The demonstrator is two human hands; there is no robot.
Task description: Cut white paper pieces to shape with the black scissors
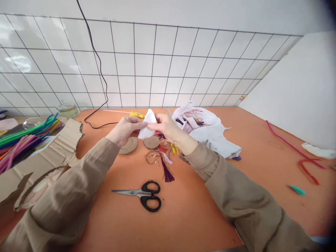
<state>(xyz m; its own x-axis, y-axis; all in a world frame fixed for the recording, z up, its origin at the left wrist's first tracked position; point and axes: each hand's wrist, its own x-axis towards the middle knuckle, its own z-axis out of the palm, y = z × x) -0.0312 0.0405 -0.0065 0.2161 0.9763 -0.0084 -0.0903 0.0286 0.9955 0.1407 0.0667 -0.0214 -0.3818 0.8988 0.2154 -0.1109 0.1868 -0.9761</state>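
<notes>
Above the middle of the orange table, both hands pinch a folded white piece [149, 118] with a pointed top; whether it is paper or cloth I cannot tell. My left hand [126, 128] grips its left edge, and my right hand [168, 128] has thumb and fingers closed on its right side. Below them lie two cardboard discs, one round [151, 142] and one partly hidden by my left hand [129, 146]. Beside the discs are loose threads and a dark purple tassel [167, 172]. Nearer to me rest black-handled scissors [143, 193], blades pointing left.
Behind the hands lies a yellow glue gun [137, 114] near a black cable [99, 63]. A stuffed white plastic bag [210, 134] sits at right. Cut cardboard [61, 143] and colourful pipe cleaners [23, 140] fill the left. A red pipe cleaner [309, 173] lies far right.
</notes>
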